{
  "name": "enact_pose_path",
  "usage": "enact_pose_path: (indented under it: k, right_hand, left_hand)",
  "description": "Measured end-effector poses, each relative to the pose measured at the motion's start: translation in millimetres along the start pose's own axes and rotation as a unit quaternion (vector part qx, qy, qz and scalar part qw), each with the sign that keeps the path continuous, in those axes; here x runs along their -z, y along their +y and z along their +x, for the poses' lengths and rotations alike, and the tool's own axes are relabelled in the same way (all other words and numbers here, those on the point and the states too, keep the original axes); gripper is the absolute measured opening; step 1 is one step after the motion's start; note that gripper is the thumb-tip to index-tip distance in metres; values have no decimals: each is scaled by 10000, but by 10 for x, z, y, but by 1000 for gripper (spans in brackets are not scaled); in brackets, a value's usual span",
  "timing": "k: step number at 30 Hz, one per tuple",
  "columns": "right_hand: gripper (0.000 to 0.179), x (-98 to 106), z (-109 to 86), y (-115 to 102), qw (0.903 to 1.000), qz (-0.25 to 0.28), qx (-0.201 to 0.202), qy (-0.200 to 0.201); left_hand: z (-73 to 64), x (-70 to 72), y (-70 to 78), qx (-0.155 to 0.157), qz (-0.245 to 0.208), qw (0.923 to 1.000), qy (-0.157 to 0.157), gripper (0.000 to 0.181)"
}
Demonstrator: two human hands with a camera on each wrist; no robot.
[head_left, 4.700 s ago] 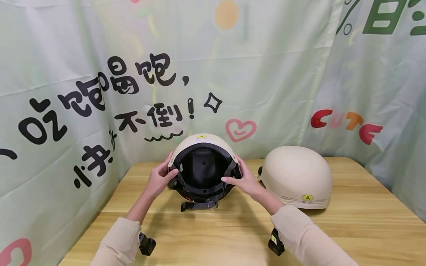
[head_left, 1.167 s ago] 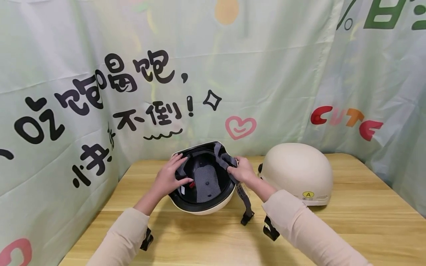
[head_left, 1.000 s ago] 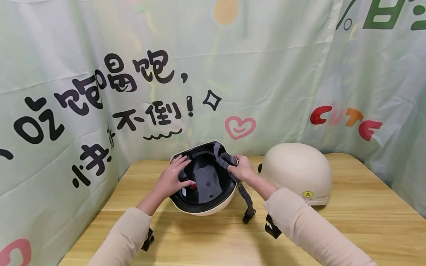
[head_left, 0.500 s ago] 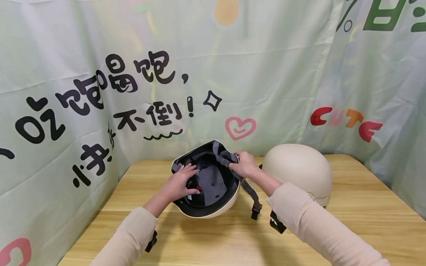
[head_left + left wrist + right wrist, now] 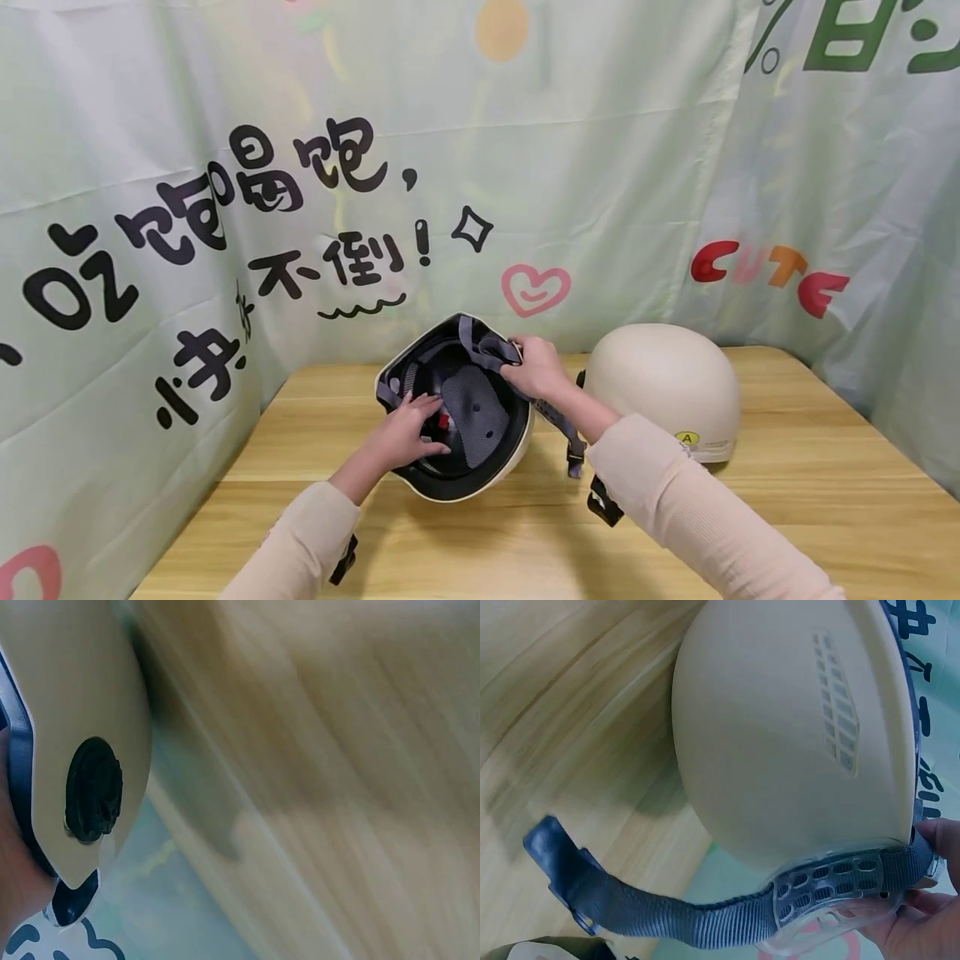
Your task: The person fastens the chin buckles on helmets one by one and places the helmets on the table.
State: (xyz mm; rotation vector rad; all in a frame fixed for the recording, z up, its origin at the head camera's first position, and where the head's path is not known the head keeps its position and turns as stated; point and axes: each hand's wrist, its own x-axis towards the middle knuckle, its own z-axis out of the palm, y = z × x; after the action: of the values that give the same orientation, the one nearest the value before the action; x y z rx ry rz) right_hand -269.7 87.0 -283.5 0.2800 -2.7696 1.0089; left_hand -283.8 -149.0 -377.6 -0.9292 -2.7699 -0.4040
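A cream helmet (image 5: 478, 408) is tipped with its dark padded opening facing up and toward me. My right hand (image 5: 538, 367) grips its right rim, thumb over the grey strap there. From that side the chin strap (image 5: 682, 919) hangs down outside the shell, ending in a black buckle (image 5: 575, 454). My left hand (image 5: 405, 432) reaches over the left rim into the opening, fingers and thumb spread against the lining beside a small red piece (image 5: 444, 422). The left wrist view shows a round black fitting (image 5: 94, 790) on the shell's outside; most of that hand is out of frame.
A second cream helmet (image 5: 660, 387) with a yellow A sticker (image 5: 686, 438) stands dome up at the right, close to my right forearm. Both are on a wooden table (image 5: 480, 550), with a printed cloth backdrop (image 5: 600, 167) behind and to the sides.
The helmet has tipped back from facing me to opening up, then turned slightly. My left hand has moved from its side into the opening. My right hand keeps the right rim.
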Motion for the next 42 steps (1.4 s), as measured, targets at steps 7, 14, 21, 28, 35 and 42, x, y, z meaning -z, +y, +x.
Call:
enact_pose_path:
  k: [7, 14, 21, 28, 35, 42]
  right_hand:
    - [51, -26, -21, -84, 9998, -165, 59, 24]
    - [53, -37, -32, -116, 9995, -294, 121, 80]
    - [54, -47, -46, -153, 9991, -382, 170, 89]
    - [55, -68, -60, -167, 9987, -428, 244, 154]
    - [54, -63, -94, -151, 9985, -357, 400, 142]
    - [54, -41, -113, -92, 9989, -258, 396, 49]
  left_hand:
    - [-26, -85, -21, 176, 135, 9997, 85, 67]
    - [-41, -137, -19, 217, 328, 9988, 285, 59]
    - [-69, -163, -9, 180, 207, 9977, 621, 46]
    - [-92, -177, -11, -133, 243, 9969, 730, 36]
    - [-100, -207, -22, -329, 272, 9961, 777, 28]
    - [-112, -207, -23, -683, 221, 9906, 1161, 18]
